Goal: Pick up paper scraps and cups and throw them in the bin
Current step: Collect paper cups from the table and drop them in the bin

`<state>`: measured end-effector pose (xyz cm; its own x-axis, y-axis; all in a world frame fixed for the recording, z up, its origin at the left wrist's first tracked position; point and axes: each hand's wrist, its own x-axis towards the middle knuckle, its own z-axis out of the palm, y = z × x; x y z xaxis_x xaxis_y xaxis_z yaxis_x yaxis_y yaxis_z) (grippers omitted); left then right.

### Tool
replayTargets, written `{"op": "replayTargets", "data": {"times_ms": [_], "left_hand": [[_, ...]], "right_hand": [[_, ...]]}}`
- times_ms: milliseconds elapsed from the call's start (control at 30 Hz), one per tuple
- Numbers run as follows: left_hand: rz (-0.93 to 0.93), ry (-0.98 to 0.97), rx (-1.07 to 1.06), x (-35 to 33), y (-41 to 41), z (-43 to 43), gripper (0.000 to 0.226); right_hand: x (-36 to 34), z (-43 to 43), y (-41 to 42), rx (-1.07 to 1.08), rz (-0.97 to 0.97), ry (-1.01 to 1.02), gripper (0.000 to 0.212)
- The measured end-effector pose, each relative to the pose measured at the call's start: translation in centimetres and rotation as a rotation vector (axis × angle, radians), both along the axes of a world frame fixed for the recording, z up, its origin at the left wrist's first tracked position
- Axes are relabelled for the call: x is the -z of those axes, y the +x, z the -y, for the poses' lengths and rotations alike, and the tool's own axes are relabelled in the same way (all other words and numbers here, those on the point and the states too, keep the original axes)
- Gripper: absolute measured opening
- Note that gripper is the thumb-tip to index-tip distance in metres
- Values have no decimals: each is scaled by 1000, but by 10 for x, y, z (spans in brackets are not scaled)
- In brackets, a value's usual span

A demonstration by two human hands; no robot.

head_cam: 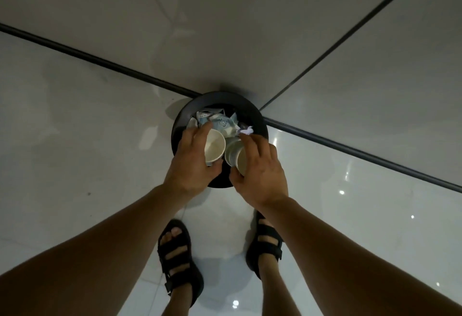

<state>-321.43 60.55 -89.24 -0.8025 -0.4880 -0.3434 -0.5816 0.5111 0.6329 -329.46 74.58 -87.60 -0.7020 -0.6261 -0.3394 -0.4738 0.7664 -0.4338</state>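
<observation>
Bin [225,98], black, at 12 o'clock of the feet [175,248]: wrappers [220,123] already lying inside. Left hand [192,165] is gripping one paper cup [214,147] above its 9 o'clock side. Right hand [260,173] is gripping stacked cups [235,155] at 3 o'clock, white scrap [246,131] at its fingertips. Only the dropping is seemingly remaining.

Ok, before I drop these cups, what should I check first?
1. Left hand grips its cup: ok.
2. Right hand grips the stacked cups: ok.
3. Both hands are over the bin: ok.
4. Room in the bin beside the wrappers: cannot tell.
5. Paper scrap at the right fingertips, held or already lying in the bin: cannot tell.
</observation>
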Motion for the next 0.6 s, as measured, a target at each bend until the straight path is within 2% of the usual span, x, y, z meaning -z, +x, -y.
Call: {"op": "replayTargets", "data": {"times_ms": [167, 267, 400, 600], "left_hand": [[104, -308, 199, 20, 2, 12, 87], [133, -433, 277, 27, 5, 14, 90], [57, -523, 352, 42, 21, 9, 84], [55, -545, 367, 55, 33, 8, 81]], "right_hand": [[21, 6, -7, -14, -63, -35, 76], [36, 7, -6, -65, -127, 32, 80], [59, 7, 0, -137, -144, 126, 91], [70, 9, 4, -102, -151, 140, 94]]}}
